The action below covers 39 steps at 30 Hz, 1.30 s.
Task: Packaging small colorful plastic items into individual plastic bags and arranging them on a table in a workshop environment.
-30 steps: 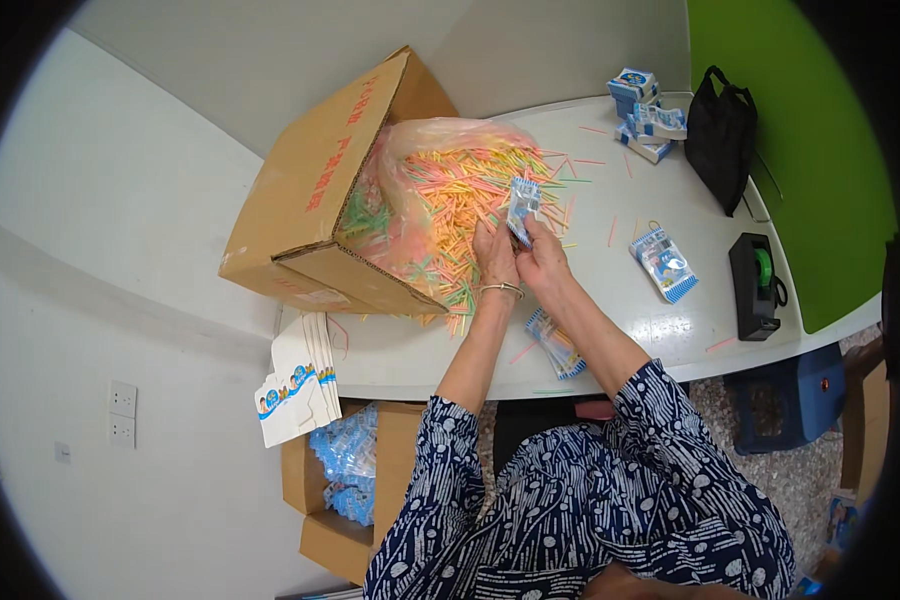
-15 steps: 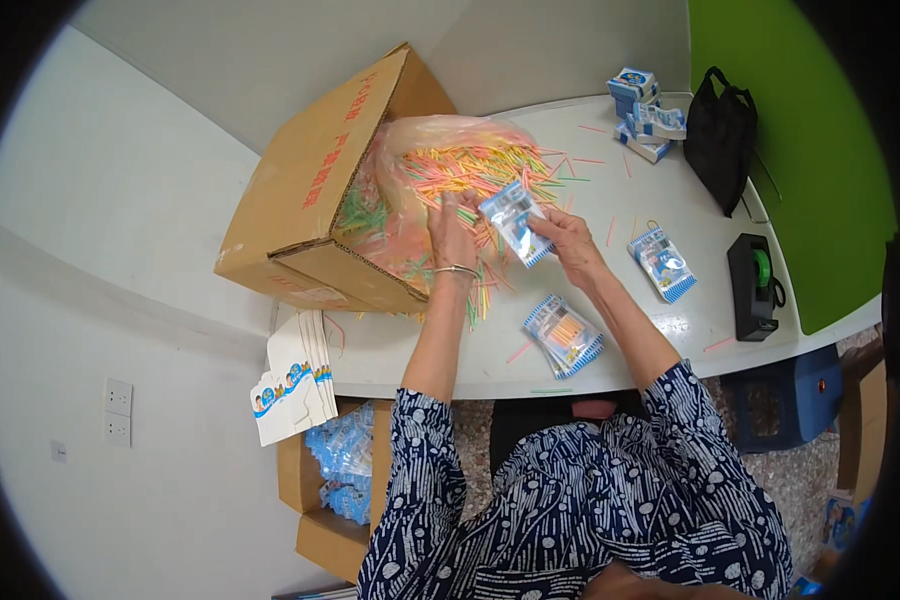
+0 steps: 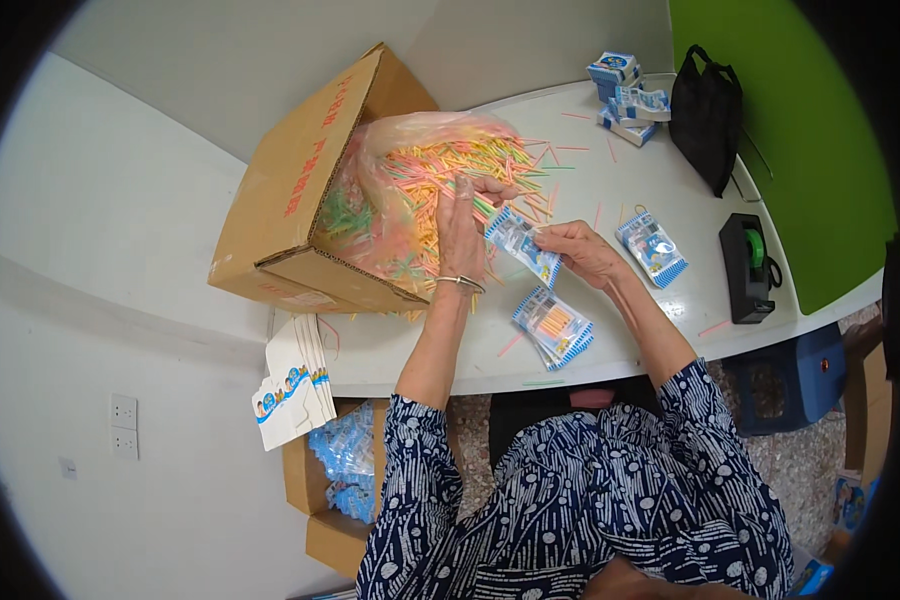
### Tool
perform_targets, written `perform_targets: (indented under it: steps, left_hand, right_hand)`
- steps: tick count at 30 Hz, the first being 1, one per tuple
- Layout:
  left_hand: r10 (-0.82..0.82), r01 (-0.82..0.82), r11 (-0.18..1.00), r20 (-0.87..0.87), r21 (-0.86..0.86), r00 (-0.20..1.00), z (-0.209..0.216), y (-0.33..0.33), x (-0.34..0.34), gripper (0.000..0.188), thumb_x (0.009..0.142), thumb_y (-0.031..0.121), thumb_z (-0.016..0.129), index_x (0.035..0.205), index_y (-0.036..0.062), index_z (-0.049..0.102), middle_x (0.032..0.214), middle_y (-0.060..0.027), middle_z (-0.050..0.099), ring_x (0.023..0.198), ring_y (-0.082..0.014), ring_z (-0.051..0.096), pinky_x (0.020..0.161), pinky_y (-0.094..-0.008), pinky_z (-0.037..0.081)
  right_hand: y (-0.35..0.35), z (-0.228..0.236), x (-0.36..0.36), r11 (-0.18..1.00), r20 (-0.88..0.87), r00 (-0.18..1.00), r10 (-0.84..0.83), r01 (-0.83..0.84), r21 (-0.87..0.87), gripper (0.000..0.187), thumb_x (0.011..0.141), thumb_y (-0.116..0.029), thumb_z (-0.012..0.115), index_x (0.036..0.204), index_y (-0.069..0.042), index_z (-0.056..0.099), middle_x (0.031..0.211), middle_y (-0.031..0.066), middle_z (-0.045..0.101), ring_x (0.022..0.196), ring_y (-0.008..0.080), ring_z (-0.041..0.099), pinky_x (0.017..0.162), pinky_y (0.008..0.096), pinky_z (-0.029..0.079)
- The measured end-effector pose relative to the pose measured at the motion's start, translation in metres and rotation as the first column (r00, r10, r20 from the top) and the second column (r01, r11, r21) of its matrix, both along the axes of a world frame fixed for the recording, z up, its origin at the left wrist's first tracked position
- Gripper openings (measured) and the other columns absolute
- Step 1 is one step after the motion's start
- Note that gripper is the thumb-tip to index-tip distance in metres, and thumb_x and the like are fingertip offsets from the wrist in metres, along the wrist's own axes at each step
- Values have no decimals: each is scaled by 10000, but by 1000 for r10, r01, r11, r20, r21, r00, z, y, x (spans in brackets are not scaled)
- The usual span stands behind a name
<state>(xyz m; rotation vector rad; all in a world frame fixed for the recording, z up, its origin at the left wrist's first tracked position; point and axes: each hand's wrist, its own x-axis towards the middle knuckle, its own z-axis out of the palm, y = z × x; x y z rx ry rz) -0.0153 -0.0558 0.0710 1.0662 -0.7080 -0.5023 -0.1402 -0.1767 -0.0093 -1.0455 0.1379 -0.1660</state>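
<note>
Rightward, green wall (image 3: 830, 190) beside table (image 3: 698, 292)

To my right, a black bag (image 3: 708, 125) and a black tape dispenser (image 3: 742, 275) lie beside a green panel (image 3: 820, 180), a blue stool (image 3: 817, 385) stands lower, and white sockets (image 3: 124, 412) mark the left wall (image 3: 80, 320).

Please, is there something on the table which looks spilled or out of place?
Yes: thin coloured sticks spread from the cardboard box, open sideways, onto the table. Strays lie apart, one near the tape dispenser, so they look spilled.
</note>
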Motion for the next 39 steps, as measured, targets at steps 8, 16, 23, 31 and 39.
perform_targets:
  steps: [8,16,23,31,39]
  left_hand:
    - [-57,55,997,61,48,997,-2,2,-16,399,991,355,363,955,-4,531,933,-128,623,889,-148,576,798,-276,450]
    - [-106,81,976,115,203,988,-10,10,-19,429,994,380,336,1092,7,524,1051,-90,597,992,-140,537,878,-299,428]
    - [-132,53,948,237,313,962,-2,14,-16,390,982,329,407,1163,-6,493,1088,-85,572,976,-126,540,857,-263,444]
    - [-71,-55,949,379,311,923,-16,16,-14,290,883,96,589,1129,-10,478,961,-88,626,846,-110,587,722,-244,485]
    - [-152,26,922,298,387,942,-5,12,-23,303,837,24,604,1113,2,480,992,-59,603,917,-96,571,781,-226,476]
  right_hand:
    - [-1,-2,-3,1000,-3,1000,-19,19,7,238,843,-210,659,969,-8,677,891,25,671,818,65,588,755,214,435]
    - [1,1,-6,999,12,999,-47,47,-16,243,866,-178,631,1012,15,657,935,41,662,868,87,593,807,232,453]
    - [0,-1,-9,997,33,996,-81,81,9,274,859,-199,641,1034,11,659,961,30,662,895,76,568,841,233,419]
    - [4,4,-11,986,57,991,-125,130,-105,297,859,-184,644,1076,19,643,956,22,657,890,70,568,821,210,422]
    - [-4,2,-14,984,20,997,-70,72,-165,287,818,-169,675,1035,19,660,928,44,673,866,73,585,790,225,432]
